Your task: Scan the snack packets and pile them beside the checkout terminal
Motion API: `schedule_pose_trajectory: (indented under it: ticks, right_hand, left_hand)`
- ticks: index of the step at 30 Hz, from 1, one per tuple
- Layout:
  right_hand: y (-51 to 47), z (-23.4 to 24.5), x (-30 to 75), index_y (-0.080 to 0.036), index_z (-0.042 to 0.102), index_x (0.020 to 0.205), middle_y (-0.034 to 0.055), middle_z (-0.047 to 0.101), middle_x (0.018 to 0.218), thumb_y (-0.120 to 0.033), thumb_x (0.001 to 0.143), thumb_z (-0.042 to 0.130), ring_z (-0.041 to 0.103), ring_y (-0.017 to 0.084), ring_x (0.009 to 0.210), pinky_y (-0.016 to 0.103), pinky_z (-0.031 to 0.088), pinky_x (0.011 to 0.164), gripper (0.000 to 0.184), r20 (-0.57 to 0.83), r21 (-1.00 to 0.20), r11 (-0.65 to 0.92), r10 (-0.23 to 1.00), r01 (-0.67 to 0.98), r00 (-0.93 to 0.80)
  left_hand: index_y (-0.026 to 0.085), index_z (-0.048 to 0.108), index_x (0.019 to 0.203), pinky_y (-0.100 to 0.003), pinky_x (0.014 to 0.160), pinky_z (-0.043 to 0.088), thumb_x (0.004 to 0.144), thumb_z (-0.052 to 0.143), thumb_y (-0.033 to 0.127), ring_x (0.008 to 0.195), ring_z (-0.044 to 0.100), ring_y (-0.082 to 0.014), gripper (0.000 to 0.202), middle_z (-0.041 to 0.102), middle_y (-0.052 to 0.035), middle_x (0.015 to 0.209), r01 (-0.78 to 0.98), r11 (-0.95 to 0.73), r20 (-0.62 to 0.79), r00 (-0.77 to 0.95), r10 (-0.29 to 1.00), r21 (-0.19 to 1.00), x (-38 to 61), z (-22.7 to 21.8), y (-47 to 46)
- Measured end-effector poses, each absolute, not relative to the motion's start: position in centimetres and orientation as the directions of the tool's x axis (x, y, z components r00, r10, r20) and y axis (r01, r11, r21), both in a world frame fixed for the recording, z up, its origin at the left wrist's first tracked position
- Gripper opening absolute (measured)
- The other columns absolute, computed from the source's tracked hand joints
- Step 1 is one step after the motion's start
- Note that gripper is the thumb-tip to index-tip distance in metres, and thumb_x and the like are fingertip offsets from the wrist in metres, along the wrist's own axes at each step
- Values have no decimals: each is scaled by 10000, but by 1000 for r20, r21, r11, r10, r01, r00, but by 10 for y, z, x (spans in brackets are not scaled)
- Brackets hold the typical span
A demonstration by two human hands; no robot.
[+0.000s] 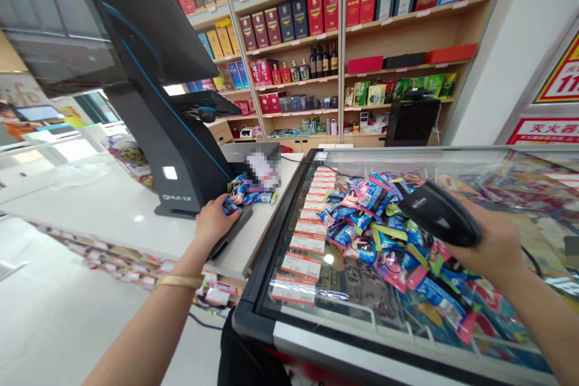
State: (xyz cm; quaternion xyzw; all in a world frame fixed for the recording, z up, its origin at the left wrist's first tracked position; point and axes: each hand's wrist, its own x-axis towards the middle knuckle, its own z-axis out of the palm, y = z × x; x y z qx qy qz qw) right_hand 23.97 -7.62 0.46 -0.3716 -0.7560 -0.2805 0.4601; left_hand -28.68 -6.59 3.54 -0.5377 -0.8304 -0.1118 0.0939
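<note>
Head view. The left arm runs forward and up from the lower left, nearly straight, with a pale wristband (181, 281) on the forearm. The left hand (216, 220) lies palm down on the white counter (113, 211), just left of the glass case (271, 235). Its fingers are curled and pinch the near end of a bunch of blue snack packets (246, 193). The bunch lies flat on the counter, left of the case's far corner, at the foot of the black till terminal (167, 151). Its long axis runs from the hand away towards the far right.

The right arm comes in from the lower right, forearm angled up and left over the glass case. The right hand (491, 247) hovers above the case lid, fingers wrapped tight round the rear of a black barcode scanner (438, 214). The scanner is clear of the glass. Its long axis lies close to level, rising slightly to the left. The head end points left, across the case towards the snack packets.

Under the lid lie loose coloured packets, and a row of price labels (307, 241) runs along the case's left edge. Shelves of boxes (316, 12) stand well behind the case.
</note>
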Motion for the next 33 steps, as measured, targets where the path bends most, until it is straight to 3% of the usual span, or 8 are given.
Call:
schedule_pose_trajectory:
  ticks: [6,10,14,17,21,27,30,33]
  right_hand:
    - [-79,11,235,-243,625,1084,55,721,767,-307,831,581,686,249,629,328,492,539,264,907,92,583,285,807,-310]
    - [-82,13,234,-237,612,1105,68,729,813,-306,830,580,703,261,679,339,513,575,286,897,67,600,314,797,-312]
    - [-84,12,231,-240,640,1077,53,711,792,-296,796,617,693,251,675,336,517,597,287,889,9,628,351,778,-294]
    - [-86,13,229,-240,659,1062,54,705,788,-297,797,618,687,245,678,336,515,596,274,885,1,666,347,746,-311]
    - [-90,19,224,-225,658,1073,58,713,798,-289,814,622,691,234,688,326,519,600,268,872,14,705,339,709,-354]
    - [-96,29,217,-211,636,1045,63,731,827,-271,837,582,709,208,709,301,533,620,223,857,31,745,324,667,-402]
    - [-97,31,216,-215,652,1034,70,748,842,-267,815,576,723,220,731,312,547,642,237,844,19,747,344,664,-412]
    - [-98,31,216,-210,663,1032,76,756,849,-277,809,580,727,223,737,314,553,650,247,833,23,740,358,672,-423]
  left_hand:
    - [147,594,1339,-441,954,528,813,607,407,1099,671,-358,586,711,-182,1161,928,342,366,-373,853,148,-287,42,-75]
    - [175,640,1249,-476,993,517,751,682,469,1123,658,-351,580,717,-149,1163,829,173,475,-461,750,531,-265,54,-76]
    - [161,628,1195,-451,923,579,873,537,516,1066,697,-277,488,728,-131,1134,57,-131,143,-390,909,990,-210,64,-68]
    - [146,657,1134,-402,831,616,961,424,486,1033,715,-250,447,732,-147,1142,-411,-42,-11,-126,992,911,-159,66,-60]
    - [135,663,1150,-262,660,606,990,412,452,938,736,-207,435,752,-131,1045,-626,159,-88,142,986,764,-98,56,-51]
    - [224,568,1338,-346,888,600,939,533,493,1012,716,-190,483,716,-75,1173,-558,-14,106,133,985,830,-51,23,-51]
    - [230,527,1375,-401,1038,528,809,724,388,1169,651,-225,620,660,-88,1288,-186,-362,378,55,924,913,-53,8,-52]
    - [205,514,1346,-427,1104,474,692,809,250,1260,590,-263,718,632,-118,1305,223,-602,603,73,795,767,-63,1,-53]
